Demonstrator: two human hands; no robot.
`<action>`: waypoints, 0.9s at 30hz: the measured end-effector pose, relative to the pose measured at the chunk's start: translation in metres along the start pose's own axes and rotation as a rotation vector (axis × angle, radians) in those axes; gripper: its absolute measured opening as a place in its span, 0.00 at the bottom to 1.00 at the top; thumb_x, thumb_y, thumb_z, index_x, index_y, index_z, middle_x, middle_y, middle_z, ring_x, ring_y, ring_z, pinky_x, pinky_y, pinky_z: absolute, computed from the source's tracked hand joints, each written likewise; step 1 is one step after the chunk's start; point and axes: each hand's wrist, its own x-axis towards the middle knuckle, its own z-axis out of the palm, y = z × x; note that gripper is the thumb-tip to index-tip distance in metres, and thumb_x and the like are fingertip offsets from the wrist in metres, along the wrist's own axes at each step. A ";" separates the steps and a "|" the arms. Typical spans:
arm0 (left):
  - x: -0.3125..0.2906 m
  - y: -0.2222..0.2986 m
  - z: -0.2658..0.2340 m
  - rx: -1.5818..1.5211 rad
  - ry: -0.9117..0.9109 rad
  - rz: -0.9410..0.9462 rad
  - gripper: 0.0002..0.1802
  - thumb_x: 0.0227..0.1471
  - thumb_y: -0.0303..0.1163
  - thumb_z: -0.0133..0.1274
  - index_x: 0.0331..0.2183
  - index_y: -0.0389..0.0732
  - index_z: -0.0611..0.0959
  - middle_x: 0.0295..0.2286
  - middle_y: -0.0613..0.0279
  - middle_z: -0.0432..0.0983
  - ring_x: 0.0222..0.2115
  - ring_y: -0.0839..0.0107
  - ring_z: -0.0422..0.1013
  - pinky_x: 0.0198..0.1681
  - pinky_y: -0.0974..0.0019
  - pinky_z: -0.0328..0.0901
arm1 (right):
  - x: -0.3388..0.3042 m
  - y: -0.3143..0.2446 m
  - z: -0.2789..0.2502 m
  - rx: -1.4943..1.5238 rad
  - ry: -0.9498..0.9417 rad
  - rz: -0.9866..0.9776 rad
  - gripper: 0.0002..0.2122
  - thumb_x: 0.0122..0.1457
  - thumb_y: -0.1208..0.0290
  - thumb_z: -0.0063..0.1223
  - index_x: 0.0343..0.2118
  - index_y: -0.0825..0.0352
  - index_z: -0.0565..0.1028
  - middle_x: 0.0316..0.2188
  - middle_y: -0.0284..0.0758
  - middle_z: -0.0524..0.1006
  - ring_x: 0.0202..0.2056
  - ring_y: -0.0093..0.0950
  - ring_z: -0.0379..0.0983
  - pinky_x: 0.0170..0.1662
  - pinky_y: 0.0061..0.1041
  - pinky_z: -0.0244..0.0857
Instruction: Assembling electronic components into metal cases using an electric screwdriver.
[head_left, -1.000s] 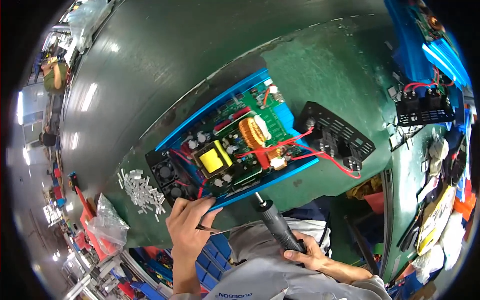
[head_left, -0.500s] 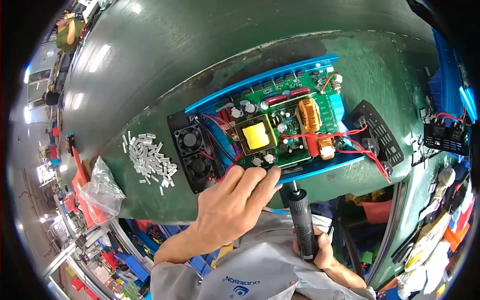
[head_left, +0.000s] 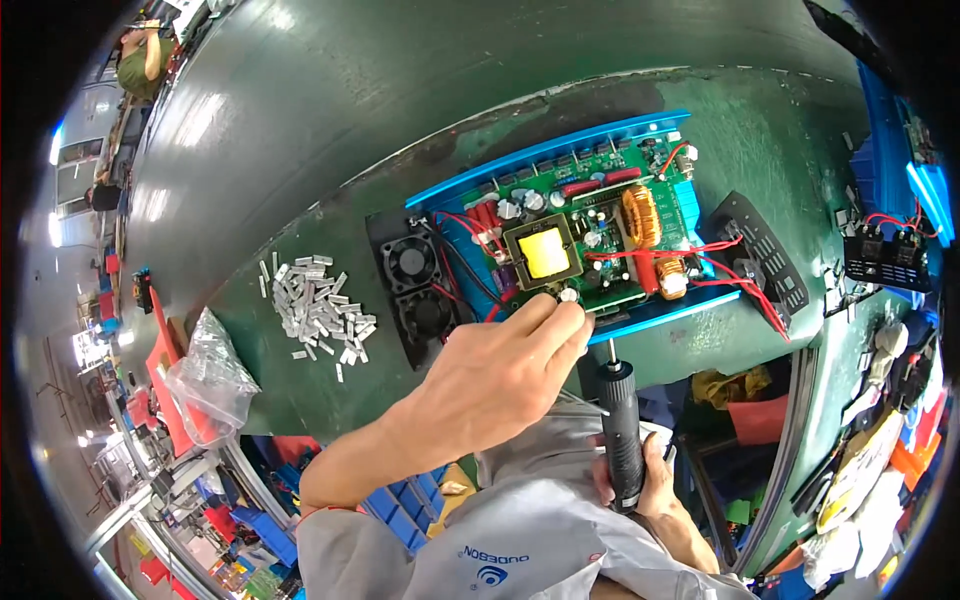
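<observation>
Circuit board (head_left: pixel 590 235), green and populated with a yellow transformer (head_left: pixel 545 252) and copper coils, sits inside a blue metal tray (head_left: pixel 660 310) on the green bench (head_left: pixel 300 180), its long axis running left to right and rising slightly toward the right. Left hand (head_left: pixel 495 375) is the nearer hand: it lies at the board's near edge, fingers curled, thumb and forefinger pinched on a small pale part, apparently a screw (head_left: pixel 568 295), touching the board. Right hand (head_left: pixel 640 480) is below the bench edge, closed around a black electric screwdriver (head_left: pixel 622 435) held upright, bit pointing toward the tray's near rim, just short of it. Twin black fans (head_left: pixel 415 285) adjoin the tray's left end. Small metal pieces (head_left: pixel 315 310) lie left, well apart.
</observation>
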 end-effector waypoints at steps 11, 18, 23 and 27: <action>-0.046 0.008 0.008 -0.107 0.633 -0.298 0.10 0.47 0.31 0.66 0.33 0.47 0.83 0.28 0.68 0.73 0.27 0.71 0.73 0.23 0.67 0.67 | -0.023 0.001 -0.094 -0.020 0.764 -0.699 0.35 0.65 0.37 0.32 0.55 0.69 0.70 0.20 0.30 0.73 0.19 0.20 0.65 0.22 0.16 0.58; -0.181 -0.032 -0.008 0.056 0.826 -0.933 0.05 0.54 0.30 0.62 0.34 0.41 0.85 0.28 0.62 0.76 0.23 0.73 0.70 0.26 0.69 0.65 | -0.038 -0.126 -0.098 -0.941 1.010 -0.631 0.23 0.62 0.52 0.55 0.41 0.73 0.76 0.33 0.36 0.76 0.34 0.25 0.69 0.40 0.25 0.62; -0.219 -0.042 -0.011 -0.053 0.784 -1.110 0.09 0.56 0.28 0.59 0.40 0.39 0.84 0.32 0.62 0.75 0.23 0.78 0.66 0.28 0.72 0.62 | -0.014 -0.183 -0.077 -1.518 1.240 -1.003 0.20 0.65 0.62 0.54 0.55 0.70 0.73 0.50 0.41 0.76 0.48 0.29 0.71 0.53 0.28 0.62; -0.222 -0.046 0.005 0.134 0.762 -1.150 0.11 0.56 0.31 0.60 0.42 0.40 0.85 0.34 0.60 0.76 0.28 0.72 0.70 0.31 0.72 0.64 | -0.033 -0.152 0.077 -1.271 0.607 -1.311 0.11 0.64 0.77 0.49 0.47 0.72 0.74 0.44 0.41 0.75 0.45 0.29 0.71 0.53 0.26 0.61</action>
